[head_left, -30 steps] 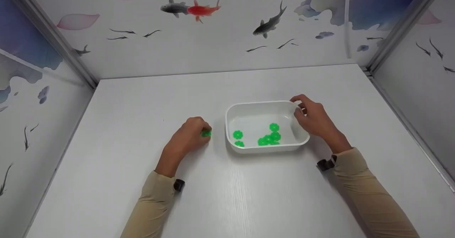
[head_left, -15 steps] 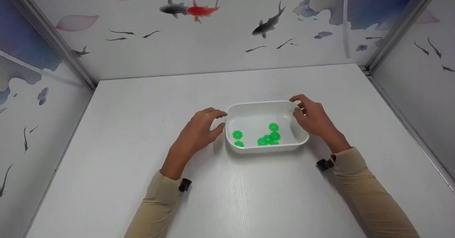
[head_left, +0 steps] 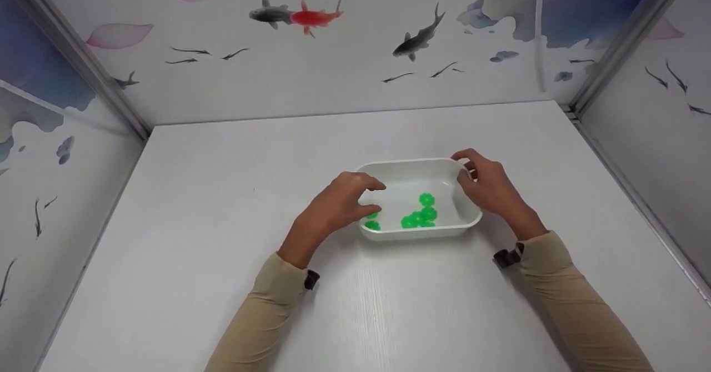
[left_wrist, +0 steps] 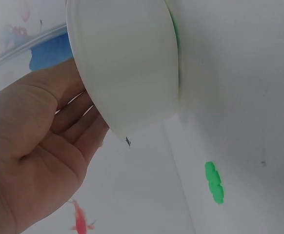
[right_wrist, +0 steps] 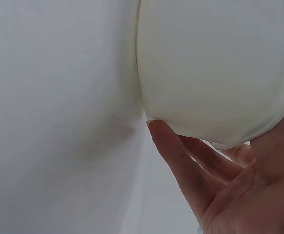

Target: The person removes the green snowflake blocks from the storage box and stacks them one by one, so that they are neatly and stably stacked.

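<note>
A white rectangular tray (head_left: 419,234) stands on the table with several small green flower-shaped discs (head_left: 428,213) inside, most in a cluster near its front wall. My left hand (head_left: 339,202) reaches over the tray's left end, thumb and fingers spread apart above the green discs (head_left: 372,225) there, holding nothing. On the right end, my right hand (head_left: 490,186) grips the tray, thumb over the rim and fingers outside; in the right wrist view a fingertip touches the tray's outer wall (right_wrist: 210,68). The left wrist view shows a scalloped green piece (left_wrist: 213,183) on the table outside the tray.
The white table (head_left: 222,205) is enclosed by panels printed with fish (head_left: 419,38) and petals. Its back edge meets the rear panel (head_left: 333,83), and metal posts (head_left: 627,50) stand at the corners.
My left hand has let go of a green piece left of the tray, opened and moved right over the tray's left end. My right hand and the tray have stayed put.
</note>
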`<state>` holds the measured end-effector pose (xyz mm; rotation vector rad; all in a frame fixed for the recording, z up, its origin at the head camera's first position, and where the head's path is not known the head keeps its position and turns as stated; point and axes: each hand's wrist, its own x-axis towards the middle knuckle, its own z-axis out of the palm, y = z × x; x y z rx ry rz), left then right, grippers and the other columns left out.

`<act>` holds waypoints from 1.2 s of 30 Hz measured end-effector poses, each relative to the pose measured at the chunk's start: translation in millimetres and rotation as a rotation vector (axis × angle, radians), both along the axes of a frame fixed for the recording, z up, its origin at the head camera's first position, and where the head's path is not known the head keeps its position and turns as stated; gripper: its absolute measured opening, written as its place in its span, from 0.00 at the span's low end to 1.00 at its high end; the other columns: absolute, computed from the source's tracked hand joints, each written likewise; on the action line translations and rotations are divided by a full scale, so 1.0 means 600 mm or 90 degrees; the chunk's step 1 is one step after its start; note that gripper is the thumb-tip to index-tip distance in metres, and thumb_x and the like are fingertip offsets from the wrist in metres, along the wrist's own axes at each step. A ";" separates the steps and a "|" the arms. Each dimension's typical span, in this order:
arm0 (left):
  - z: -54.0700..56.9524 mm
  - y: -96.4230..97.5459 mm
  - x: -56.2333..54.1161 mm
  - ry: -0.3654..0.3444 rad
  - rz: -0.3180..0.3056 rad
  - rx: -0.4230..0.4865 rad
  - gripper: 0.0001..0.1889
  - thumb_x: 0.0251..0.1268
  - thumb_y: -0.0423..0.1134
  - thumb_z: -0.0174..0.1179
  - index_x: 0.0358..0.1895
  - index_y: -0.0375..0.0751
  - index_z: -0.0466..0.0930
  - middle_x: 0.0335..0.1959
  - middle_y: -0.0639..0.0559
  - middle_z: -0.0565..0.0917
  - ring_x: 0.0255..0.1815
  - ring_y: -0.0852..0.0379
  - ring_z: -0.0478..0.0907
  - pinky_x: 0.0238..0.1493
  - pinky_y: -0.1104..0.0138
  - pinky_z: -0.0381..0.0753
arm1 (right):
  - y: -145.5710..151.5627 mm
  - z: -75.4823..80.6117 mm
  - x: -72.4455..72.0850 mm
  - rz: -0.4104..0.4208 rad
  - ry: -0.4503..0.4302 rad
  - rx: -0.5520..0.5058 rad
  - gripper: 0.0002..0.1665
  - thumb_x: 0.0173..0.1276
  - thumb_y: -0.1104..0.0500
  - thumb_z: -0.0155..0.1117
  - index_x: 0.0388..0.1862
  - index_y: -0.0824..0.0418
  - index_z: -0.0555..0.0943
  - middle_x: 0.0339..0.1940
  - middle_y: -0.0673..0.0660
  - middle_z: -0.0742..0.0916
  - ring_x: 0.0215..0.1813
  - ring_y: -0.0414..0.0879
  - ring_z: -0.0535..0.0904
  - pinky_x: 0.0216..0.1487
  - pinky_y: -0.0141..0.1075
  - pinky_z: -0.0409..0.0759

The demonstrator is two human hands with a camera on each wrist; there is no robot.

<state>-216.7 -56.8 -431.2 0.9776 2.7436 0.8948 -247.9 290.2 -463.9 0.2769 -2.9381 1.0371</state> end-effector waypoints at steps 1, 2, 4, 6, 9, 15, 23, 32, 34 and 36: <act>0.002 0.004 -0.002 -0.004 0.001 -0.025 0.23 0.69 0.35 0.75 0.65 0.36 0.86 0.63 0.43 0.90 0.66 0.46 0.85 0.69 0.55 0.85 | 0.000 0.000 0.000 0.000 0.002 -0.001 0.23 0.84 0.58 0.51 0.74 0.55 0.75 0.61 0.69 0.88 0.54 0.60 0.85 0.52 0.51 0.85; 0.005 0.009 -0.003 -0.005 0.003 -0.054 0.23 0.69 0.35 0.75 0.65 0.36 0.87 0.63 0.43 0.90 0.67 0.47 0.84 0.69 0.55 0.85 | 0.000 0.001 0.000 0.001 0.006 0.000 0.23 0.84 0.58 0.50 0.74 0.55 0.75 0.61 0.69 0.88 0.54 0.60 0.85 0.52 0.52 0.85; 0.010 0.018 -0.005 -0.001 0.006 -0.116 0.22 0.68 0.35 0.76 0.65 0.38 0.87 0.63 0.45 0.90 0.67 0.48 0.84 0.67 0.56 0.86 | -0.002 0.002 0.000 0.003 0.011 0.002 0.23 0.84 0.58 0.50 0.74 0.56 0.75 0.60 0.69 0.88 0.55 0.61 0.86 0.53 0.53 0.85; 0.013 0.028 -0.006 0.011 0.016 -0.174 0.22 0.68 0.35 0.76 0.64 0.39 0.88 0.62 0.46 0.90 0.67 0.48 0.85 0.66 0.56 0.87 | -0.003 0.004 0.000 0.003 0.012 0.004 0.23 0.84 0.58 0.50 0.74 0.56 0.75 0.61 0.70 0.88 0.56 0.62 0.86 0.54 0.54 0.86; 0.013 0.040 -0.006 0.041 0.028 -0.248 0.21 0.67 0.37 0.77 0.62 0.41 0.90 0.60 0.47 0.91 0.63 0.49 0.87 0.63 0.56 0.89 | -0.005 0.005 0.000 0.002 0.006 0.007 0.23 0.84 0.58 0.50 0.74 0.56 0.75 0.61 0.69 0.88 0.56 0.61 0.86 0.54 0.54 0.86; 0.007 0.056 -0.006 0.080 0.046 -0.345 0.16 0.69 0.34 0.75 0.58 0.43 0.91 0.51 0.46 0.91 0.48 0.52 0.86 0.56 0.59 0.91 | -0.007 0.007 0.000 0.005 -0.003 0.005 0.23 0.85 0.58 0.51 0.75 0.56 0.74 0.62 0.69 0.88 0.57 0.61 0.86 0.55 0.55 0.86; 0.000 0.071 -0.010 0.099 0.054 -0.408 0.10 0.71 0.34 0.73 0.53 0.43 0.91 0.44 0.47 0.90 0.36 0.56 0.75 0.49 0.61 0.92 | -0.006 0.006 0.001 0.002 -0.009 0.002 0.24 0.85 0.58 0.51 0.75 0.56 0.74 0.62 0.69 0.88 0.58 0.61 0.86 0.57 0.55 0.86; 0.001 0.077 -0.010 0.089 0.043 -0.408 0.11 0.68 0.36 0.75 0.51 0.42 0.91 0.42 0.47 0.90 0.35 0.56 0.74 0.48 0.61 0.92 | -0.002 0.001 0.002 -0.004 -0.003 0.004 0.23 0.85 0.58 0.52 0.74 0.56 0.75 0.61 0.69 0.88 0.58 0.61 0.86 0.56 0.55 0.86; -0.001 0.076 -0.010 0.089 0.037 -0.400 0.11 0.67 0.38 0.77 0.49 0.42 0.91 0.42 0.47 0.89 0.35 0.55 0.73 0.47 0.61 0.91 | -0.002 0.001 0.003 -0.002 0.003 0.002 0.23 0.84 0.59 0.52 0.74 0.57 0.75 0.61 0.69 0.88 0.57 0.61 0.86 0.56 0.55 0.86; -0.003 0.076 -0.010 0.091 0.030 -0.394 0.10 0.66 0.39 0.77 0.47 0.41 0.91 0.41 0.47 0.88 0.34 0.55 0.71 0.44 0.61 0.90 | -0.001 0.000 0.004 0.000 0.008 0.001 0.23 0.84 0.59 0.52 0.73 0.57 0.76 0.60 0.69 0.88 0.56 0.61 0.86 0.54 0.54 0.86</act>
